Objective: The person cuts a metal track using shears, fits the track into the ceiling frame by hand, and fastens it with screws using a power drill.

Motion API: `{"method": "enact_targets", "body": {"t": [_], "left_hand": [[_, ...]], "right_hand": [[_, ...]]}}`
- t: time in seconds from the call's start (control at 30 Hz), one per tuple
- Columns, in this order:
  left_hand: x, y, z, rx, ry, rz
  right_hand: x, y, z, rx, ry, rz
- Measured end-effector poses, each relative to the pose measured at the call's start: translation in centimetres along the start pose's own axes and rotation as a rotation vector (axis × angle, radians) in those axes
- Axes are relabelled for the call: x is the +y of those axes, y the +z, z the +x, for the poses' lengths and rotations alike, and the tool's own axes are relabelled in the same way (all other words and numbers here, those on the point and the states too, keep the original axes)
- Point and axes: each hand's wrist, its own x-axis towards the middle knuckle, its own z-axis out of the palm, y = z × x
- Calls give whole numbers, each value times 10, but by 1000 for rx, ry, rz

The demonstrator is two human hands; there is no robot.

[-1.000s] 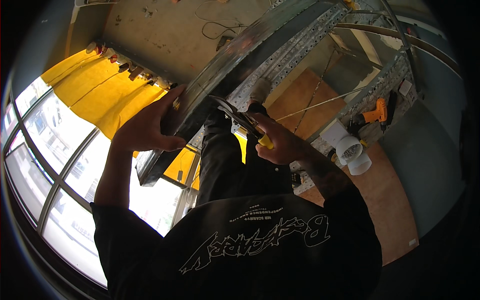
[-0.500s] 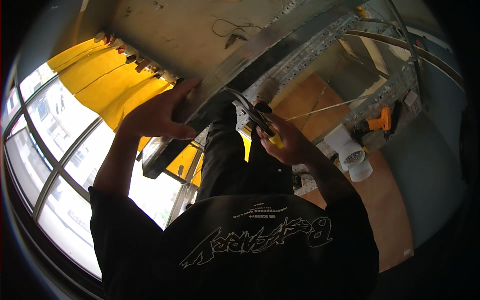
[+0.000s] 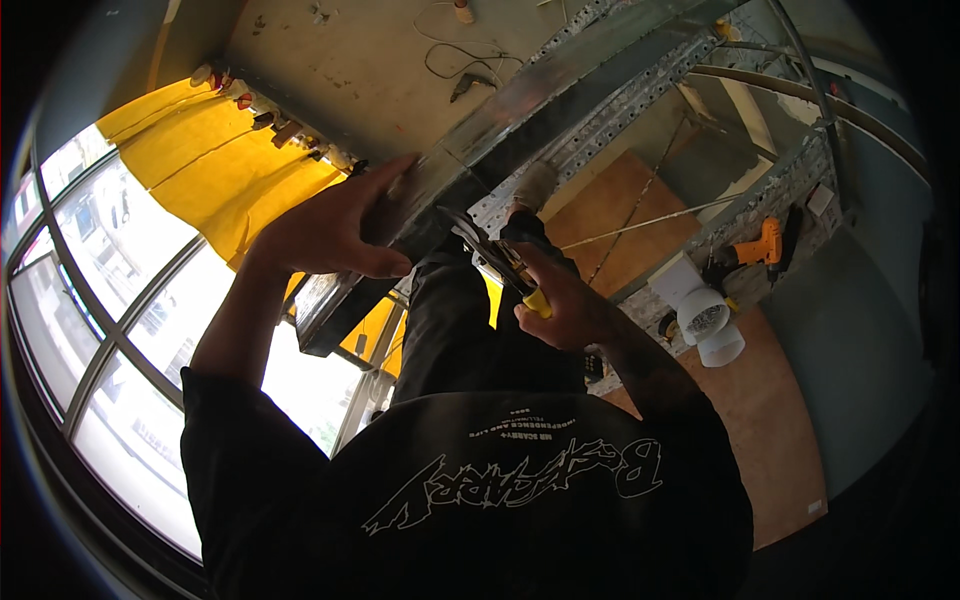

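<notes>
Nearest, at 6 o'clock, is the person's black shirt (image 3: 500, 425), with black trousers (image 3: 440, 330) just beyond. At 3 o'clock, close to the middle, the right hand (image 3: 568, 300) is closed around one pair of yellow-handled snips (image 3: 505, 262); the tool points toward 11 o'clock. Its jaws sit by the near edge of one long metal profile (image 3: 505, 140); whether they bite into it cannot be told.

At 10 o'clock the left hand (image 3: 330, 232) is spread wide across that profile, thumb on the near side and fingers over the far side, holding it. The profile passes under the left hand and lies ahead of the right, running from just below 9 o'clock up to 1 o'clock.

Beyond are two perforated metal planks: one (image 3: 620, 100) beside the profile toward 1 o'clock, the other (image 3: 810, 165) at 2 o'clock. One orange drill (image 3: 755, 245) rests on the second plank, and two round white fittings (image 3: 722, 348) are at 3 o'clock. A brown sheet (image 3: 770, 430) shows at 4 o'clock. Farther off, a yellow cloth (image 3: 215, 170) hangs at 10 o'clock, and a dark cable (image 3: 440, 60) lies on the floor (image 3: 330, 90) near 12.
</notes>
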Motion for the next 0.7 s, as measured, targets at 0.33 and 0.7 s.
{"method": "enact_targets", "body": {"t": [0.33, 0.7], "left_hand": [[-2, 3, 5, -7, -2, -28], [0, 5, 2, -13, 22, -236]], "right_hand": [[0, 6, -8, -45, 178, 154], [0, 1, -24, -125, 98, 110]]}}
